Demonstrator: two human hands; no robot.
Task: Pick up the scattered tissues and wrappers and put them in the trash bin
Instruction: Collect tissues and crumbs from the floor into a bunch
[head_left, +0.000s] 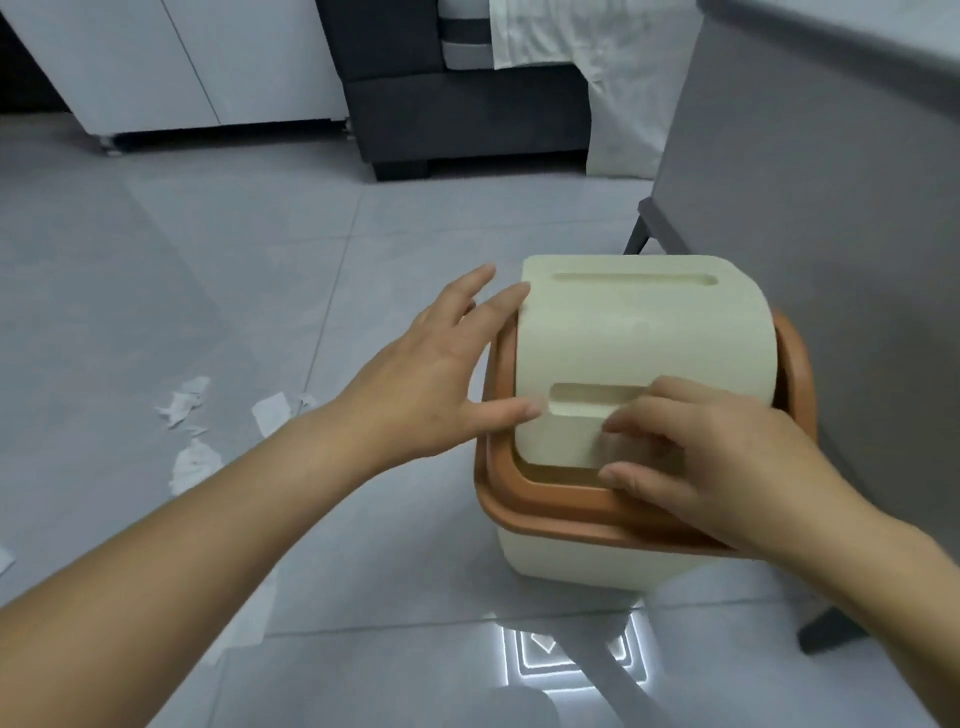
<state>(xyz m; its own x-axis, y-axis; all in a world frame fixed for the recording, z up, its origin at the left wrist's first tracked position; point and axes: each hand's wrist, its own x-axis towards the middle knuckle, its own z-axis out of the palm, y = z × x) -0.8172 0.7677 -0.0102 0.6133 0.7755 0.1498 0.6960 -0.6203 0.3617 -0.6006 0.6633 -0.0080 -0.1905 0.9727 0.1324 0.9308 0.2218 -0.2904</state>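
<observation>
A cream trash bin (566, 556) with an orange rim (550, 512) and a cream swing lid (623, 332) stands on the tiled floor in the middle of the view. My left hand (431, 384) lies with straight fingers against the lid's left side. My right hand (711, 467) rests on the lid's near face beside its lower slot, fingers bent, with nothing clearly between them. Torn white tissues lie on the floor to the left: one cluster (184, 408), a flat piece (270, 413), a crumpled piece (195, 465), and another (244, 629) partly under my left forearm.
A grey table (810, 218) with dark legs stands close on the bin's right. A dark sofa (457, 104) draped with a white cloth (613, 78) and a white cabinet (182, 67) line the far side. A tissue scrap (4, 561) shows at the left edge.
</observation>
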